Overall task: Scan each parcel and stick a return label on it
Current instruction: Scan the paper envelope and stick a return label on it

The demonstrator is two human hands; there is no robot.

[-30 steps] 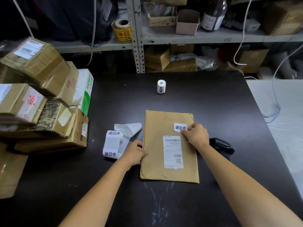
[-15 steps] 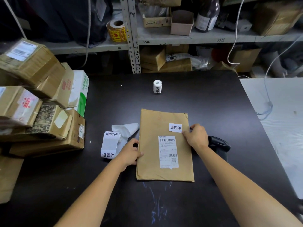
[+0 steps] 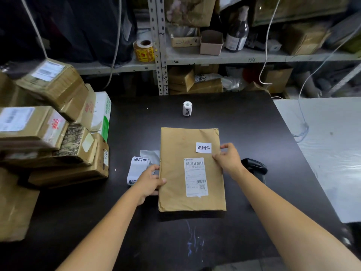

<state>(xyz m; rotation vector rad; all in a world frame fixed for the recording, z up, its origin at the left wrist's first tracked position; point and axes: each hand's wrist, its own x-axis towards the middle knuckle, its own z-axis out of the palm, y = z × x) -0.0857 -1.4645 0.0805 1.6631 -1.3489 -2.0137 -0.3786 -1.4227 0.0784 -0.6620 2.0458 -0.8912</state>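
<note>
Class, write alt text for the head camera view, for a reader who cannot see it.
A left hand and right hand hold the side edges of a brown parcel over a black table. It bears a shipping label and a white return label.

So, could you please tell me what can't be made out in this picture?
Head view:
Barcode scanner: partly hidden behind the right hand.
Return-label strip: near end covered by the left hand.
Shipping label on the brown envelope: print too small to read.
Cardboard boxes, left: labels blurred, stack cut by the edge.
</note>
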